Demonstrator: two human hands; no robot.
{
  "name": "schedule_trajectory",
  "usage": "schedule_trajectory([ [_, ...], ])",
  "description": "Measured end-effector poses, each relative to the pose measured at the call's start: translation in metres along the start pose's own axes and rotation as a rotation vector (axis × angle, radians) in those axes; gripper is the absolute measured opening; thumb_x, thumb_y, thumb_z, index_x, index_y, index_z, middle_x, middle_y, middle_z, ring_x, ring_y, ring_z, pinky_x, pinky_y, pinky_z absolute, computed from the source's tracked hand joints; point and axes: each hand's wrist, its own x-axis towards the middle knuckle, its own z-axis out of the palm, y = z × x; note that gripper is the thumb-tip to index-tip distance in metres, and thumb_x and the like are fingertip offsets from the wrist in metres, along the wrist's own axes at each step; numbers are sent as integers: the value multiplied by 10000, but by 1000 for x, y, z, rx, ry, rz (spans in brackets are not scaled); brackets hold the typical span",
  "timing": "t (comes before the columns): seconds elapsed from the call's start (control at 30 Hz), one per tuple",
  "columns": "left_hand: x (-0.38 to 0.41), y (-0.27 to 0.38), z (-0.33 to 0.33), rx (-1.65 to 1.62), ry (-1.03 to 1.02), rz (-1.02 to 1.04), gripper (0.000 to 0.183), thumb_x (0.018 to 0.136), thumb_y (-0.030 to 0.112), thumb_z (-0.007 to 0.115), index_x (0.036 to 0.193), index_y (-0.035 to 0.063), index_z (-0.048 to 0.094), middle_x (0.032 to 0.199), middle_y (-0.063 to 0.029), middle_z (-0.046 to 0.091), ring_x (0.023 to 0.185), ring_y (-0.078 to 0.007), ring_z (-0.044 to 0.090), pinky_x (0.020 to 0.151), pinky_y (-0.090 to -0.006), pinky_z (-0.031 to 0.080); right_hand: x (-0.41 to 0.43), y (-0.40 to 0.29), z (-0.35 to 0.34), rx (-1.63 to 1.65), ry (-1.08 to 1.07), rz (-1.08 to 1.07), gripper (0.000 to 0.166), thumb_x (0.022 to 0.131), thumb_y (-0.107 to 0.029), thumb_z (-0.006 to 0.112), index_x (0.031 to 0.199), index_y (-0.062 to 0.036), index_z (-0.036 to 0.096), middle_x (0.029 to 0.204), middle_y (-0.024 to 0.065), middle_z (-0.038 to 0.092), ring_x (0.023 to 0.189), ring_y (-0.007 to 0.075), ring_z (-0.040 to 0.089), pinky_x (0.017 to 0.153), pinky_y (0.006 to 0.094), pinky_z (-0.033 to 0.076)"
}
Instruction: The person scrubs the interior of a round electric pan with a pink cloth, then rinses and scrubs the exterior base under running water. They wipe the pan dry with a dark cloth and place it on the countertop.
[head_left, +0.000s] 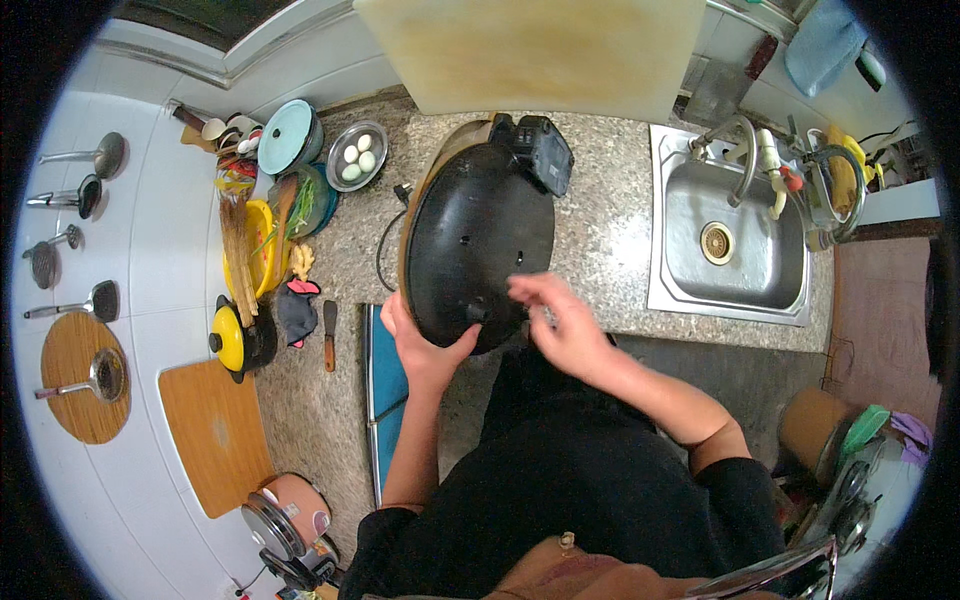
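A round, black-bottomed electric appliance, possibly an electric griddle, is tilted with its underside toward me. A black hinge or socket housing juts from its far right rim, and a gold-brown edge runs along its left side. My left hand grips the near rim, thumb on the black underside and fingers around the left edge. At the lower right of the underside is my right hand, slightly blurred, fingers bent and apart; I see nothing held in it. Whether its fingertips touch the surface is unclear.
A power cord lies left of the appliance. Eggs fill a metal bowl behind it. A spatula with a wooden handle, a yellow-lidded pot and a yellow basket stand left. A steel sink is at right.
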Motion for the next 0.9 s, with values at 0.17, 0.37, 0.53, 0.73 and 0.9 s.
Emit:
schedule_trajectory([
  [0.17, 6, -14, -5, -76, -20, -63, 1115, 566, 195, 995, 1486, -4, 397, 1403, -225, 434, 1317, -391, 449, 1125, -483, 404, 35, 117, -48, -115, 285, 243, 395, 1000, -25, 577, 1394, -21, 559, 1240, 143, 685, 1038, 247, 686, 981, 382, 542],
  [0.37, 14, -25, -11, -81, -60, -51, 1084, 590, 181, 978, 1489, -2, 401, 1379, -204, 451, 1299, -376, 459, 1118, -476, 399, 70, 214, -55, 218, 117, 584, 565, 1125, -420, 462, 1593, -105, 424, 1571, 97, 497, 1427, 219, 470, 1172, 385, 372],
  [0.53, 18, -33, -15, -105, -77, -68, 1070, 590, 186, 971, 1485, 4, 413, 1372, -195, 461, 1298, -366, 464, 1122, -472, 393, 100, 216, -25, 710, 131, 779, 629, 1090, -637, 396, 1451, -147, 560, 1436, 15, 596, 1281, 196, 537, 1080, 398, 410],
  [0.73, 18, -49, -13, -190, -80, -109, 1098, 583, 210, 974, 1506, 13, 411, 1369, -177, 470, 1320, -349, 472, 1140, -459, 383, 113, 227, -22, 744, 139, 863, 721, 1096, -659, 325, 1494, -93, 526, 1511, 66, 551, 1272, 222, 541, 1060, 409, 419],
  [0.9, 20, -62, -16, -270, -128, -230, 1110, 616, 101, 921, 1566, 33, 349, 1432, -105, 493, 1335, -272, 498, 1167, -420, 377, 114, 210, -10, 759, 166, 830, 723, 1097, -656, 327, 1483, -74, 516, 1541, 113, 510, 1377, 269, 466, 1157, 464, 346],
])
